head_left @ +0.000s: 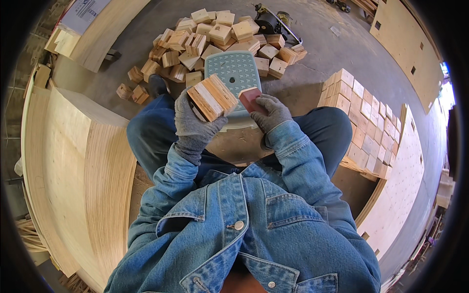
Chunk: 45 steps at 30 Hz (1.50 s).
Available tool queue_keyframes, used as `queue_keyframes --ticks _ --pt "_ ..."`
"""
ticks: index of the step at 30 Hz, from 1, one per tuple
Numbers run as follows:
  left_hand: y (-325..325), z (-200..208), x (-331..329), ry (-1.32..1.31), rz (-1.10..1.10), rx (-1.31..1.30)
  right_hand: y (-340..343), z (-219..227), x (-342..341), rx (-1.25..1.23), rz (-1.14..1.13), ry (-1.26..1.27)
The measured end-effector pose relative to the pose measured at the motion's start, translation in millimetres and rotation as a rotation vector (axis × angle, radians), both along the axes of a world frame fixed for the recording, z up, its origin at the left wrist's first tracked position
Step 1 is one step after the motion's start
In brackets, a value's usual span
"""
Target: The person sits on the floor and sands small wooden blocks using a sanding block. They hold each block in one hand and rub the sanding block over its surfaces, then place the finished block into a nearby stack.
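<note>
In grey knit gloves, both my hands are closed on things in front of my knees. My left hand (194, 123) grips a square wooden block (213, 97) made of glued layers, tilted so its striped side faces up. Just to the right of it, my right hand (274, 113) holds a small reddish-brown sanding block (251, 100). A narrow gap separates the two pieces. Beneath and beyond them stands a pale blue-green plastic stool (232, 68) with a textured top and a hole in the middle.
A loose heap of wooden blocks (220, 33) lies on the concrete floor beyond the stool. Stacked blocks (364, 124) form a neat pile by my right knee. Large plywood stacks (107, 161) rise on my left. A power tool (273, 22) sits behind the heap.
</note>
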<state>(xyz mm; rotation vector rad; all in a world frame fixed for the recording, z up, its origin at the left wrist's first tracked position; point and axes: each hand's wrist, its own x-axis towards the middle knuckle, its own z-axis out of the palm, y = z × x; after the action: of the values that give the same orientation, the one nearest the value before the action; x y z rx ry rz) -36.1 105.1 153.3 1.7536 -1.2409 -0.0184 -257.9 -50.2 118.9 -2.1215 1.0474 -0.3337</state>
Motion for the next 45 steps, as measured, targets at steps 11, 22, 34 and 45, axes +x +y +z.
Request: queue_keyframes --ticks 11,22,34,45 --pt "-1.0 -5.1 1.7 0.128 -0.024 -0.009 1.2 6.0 0.6 0.004 0.019 0.044" --pt "-0.8 -1.3 -5.5 0.476 -0.101 -0.038 2.2 9.1 1.2 0.011 0.038 0.069" --pt "2.2 -6.3 -1.8 0.695 -0.105 -0.026 1.5 6.0 -0.3 -0.003 0.051 0.082" --pt "4.7 5.0 -2.1 0.900 -0.139 0.022 0.0 1.2 -1.6 -0.013 0.057 0.094"
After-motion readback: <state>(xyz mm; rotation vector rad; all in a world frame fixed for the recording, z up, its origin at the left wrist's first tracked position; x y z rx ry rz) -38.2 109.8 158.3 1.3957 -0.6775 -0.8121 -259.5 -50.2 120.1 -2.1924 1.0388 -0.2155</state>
